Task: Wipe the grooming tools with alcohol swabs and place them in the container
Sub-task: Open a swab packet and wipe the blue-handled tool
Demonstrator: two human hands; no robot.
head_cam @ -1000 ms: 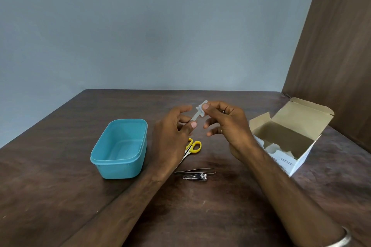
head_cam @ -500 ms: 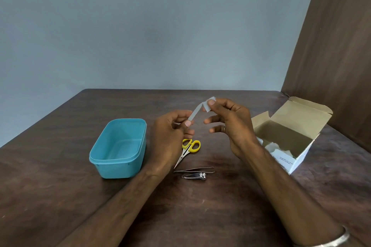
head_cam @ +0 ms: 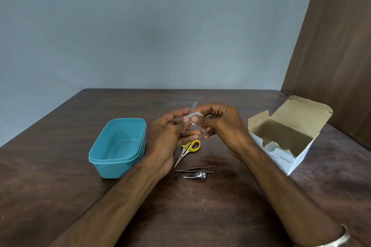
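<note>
A thin metal nail file [head_cam: 194,105] is held up above the counter [head_cam: 220,206], between the two hands and slightly nearer the left one. Its long axis runs steeply, the free tip pointing up and away from the person with a slight lean to the right, the lower end hidden in the fingers. The left hand [head_cam: 170,136] grips that lower end, fingers curled around it. The right hand [head_cam: 218,126] pinches a small white swab [head_cam: 193,117] against the file between thumb and forefinger, low on the blade and touching the left fingertips. Judging from this, a wiping stroke would run along the blade toward the tip, up and away from the left hand.

The blue container [head_cam: 118,146] sits on the counter just left of the left hand, nearer that hand than the right, and nothing shows inside it. Below the hands lie the yellow-handled scissors [head_cam: 188,149], tips pointing toward the person, then the tweezers [head_cam: 193,169] and the nail clipper [head_cam: 193,176], both lying crosswise and close together; they look not yet wiped.

To the right stands an open cardboard box [head_cam: 289,136] with white swabs inside. On its white front the word "Swabs" can be read; the smaller print beside it is too fine to make out. A metal bangle [head_cam: 341,236] circles the right wrist.
</note>
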